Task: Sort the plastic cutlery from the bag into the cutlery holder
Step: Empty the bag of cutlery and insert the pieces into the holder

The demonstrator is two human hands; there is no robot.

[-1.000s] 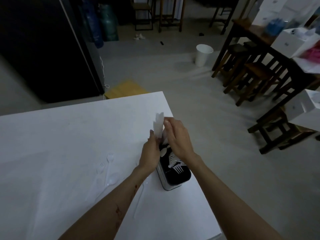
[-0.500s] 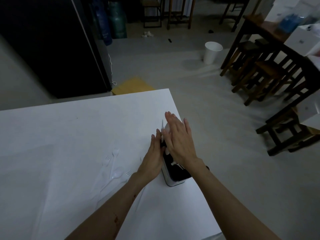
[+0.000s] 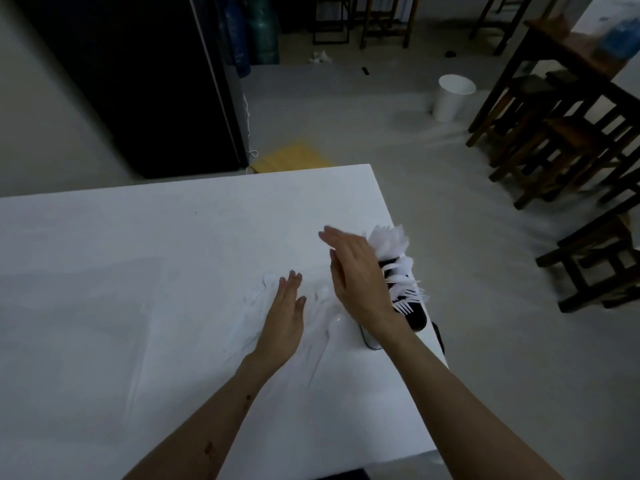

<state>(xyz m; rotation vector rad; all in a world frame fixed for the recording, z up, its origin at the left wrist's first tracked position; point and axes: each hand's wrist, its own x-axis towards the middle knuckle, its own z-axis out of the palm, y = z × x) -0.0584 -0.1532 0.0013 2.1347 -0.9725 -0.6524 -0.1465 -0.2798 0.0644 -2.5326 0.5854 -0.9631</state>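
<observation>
**1 head-worn view, looking forward and down**

The only camera sits on the person's head, close above the white desk (image 3: 138, 271), facing forward and down along both forearms to the hands, with wide-angle reach to the floor (image 3: 381, 140) beyond

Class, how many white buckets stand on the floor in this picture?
1. The bucket stands on the grey floor beyond the table, left of the wooden stools. Others may be hidden behind furniture.
</observation>
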